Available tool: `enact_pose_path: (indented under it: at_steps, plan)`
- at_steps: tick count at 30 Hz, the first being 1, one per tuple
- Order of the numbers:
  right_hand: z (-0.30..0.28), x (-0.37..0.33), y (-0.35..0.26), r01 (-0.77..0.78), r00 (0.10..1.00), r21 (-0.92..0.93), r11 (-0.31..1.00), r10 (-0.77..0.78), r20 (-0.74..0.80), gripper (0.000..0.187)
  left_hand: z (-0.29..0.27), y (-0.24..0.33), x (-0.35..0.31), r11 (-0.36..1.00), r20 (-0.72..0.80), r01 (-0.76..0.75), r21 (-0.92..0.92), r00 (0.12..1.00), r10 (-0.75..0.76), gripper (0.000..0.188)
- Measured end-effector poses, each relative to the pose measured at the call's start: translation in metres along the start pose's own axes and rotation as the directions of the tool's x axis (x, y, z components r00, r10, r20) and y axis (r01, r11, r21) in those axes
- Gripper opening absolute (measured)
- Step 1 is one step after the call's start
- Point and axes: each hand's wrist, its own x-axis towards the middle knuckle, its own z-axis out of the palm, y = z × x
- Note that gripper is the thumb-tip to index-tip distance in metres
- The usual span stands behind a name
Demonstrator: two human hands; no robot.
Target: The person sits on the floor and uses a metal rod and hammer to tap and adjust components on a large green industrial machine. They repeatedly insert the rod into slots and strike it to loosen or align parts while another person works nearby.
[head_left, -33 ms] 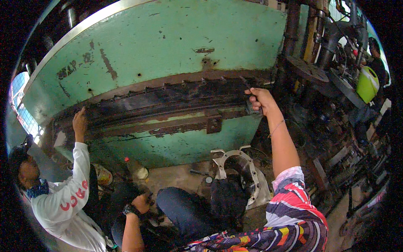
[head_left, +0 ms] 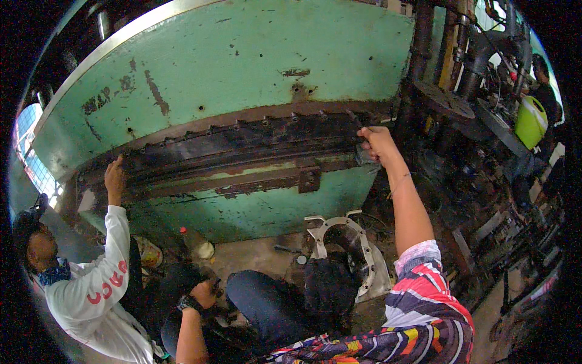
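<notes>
The slender dark metal rod [head_left: 357, 121] is at the right-hand end of the long dark steel bar [head_left: 242, 134], beside the row of small protruding dark bolts [head_left: 267, 119]. Whether its tip is seated on a bolt cannot be determined.

The right hand [head_left: 380, 144] is closed, fingers curled, and appears to grip the lower end of the rod. Change noted: compared with the preceding view, the fingers are drawn in more tightly and the wrist is slightly turned. The rod remains at the same end of the bar. This is judged to be a small turn or regrip within the same step, not a change of work position.

The left hand [head_left: 206, 293] is low, near the dark-clothed knees; its contents cannot be determined.

The bar runs across the large green-painted metal machine [head_left: 260, 54]. At its left end, a co-worker's raised hand [head_left: 115, 176] is at the bar, unchanged in position. On the floor below are the silver arched metal housing [head_left: 379, 270] and the clear bottle with a red cap [head_left: 203, 247], both unmoved.
</notes>
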Motion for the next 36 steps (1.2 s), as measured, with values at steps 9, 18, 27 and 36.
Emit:
enact_pose_path:
  at_steps: [9, 18, 27, 36]
  plan:
    - [-0.01, -0.026, -0.031, -0.185, 0.965, 0.335, 0.924, 0.106, 0.241, 0.026, 0.012, -0.018, 0.006, 0.995, 0.0, 0.008, 0.095, 1.0, -0.008, 0.043]
    - [0.003, -0.014, -0.065, 0.273, 0.918, 0.912, 0.304, 0.202, -0.342, 0.031, -0.007, 0.007, 0.007, 0.997, 0.076, 0.032, -0.068, 0.997, -0.027, 0.056]
    - [0.014, 0.027, -0.07, 0.432, 0.861, 0.887, 0.16, 0.22, -0.459, 0.047, 0.016, -0.013, 0.009, 0.994, 0.077, 0.11, 0.02, 0.991, -0.112, 0.058]
    - [0.005, 0.026, -0.097, 0.412, 0.862, 0.887, 0.207, 0.227, -0.453, 0.049, 0.005, -0.007, 0.002, 0.995, 0.102, 0.099, 0.005, 0.99, -0.099, 0.051]
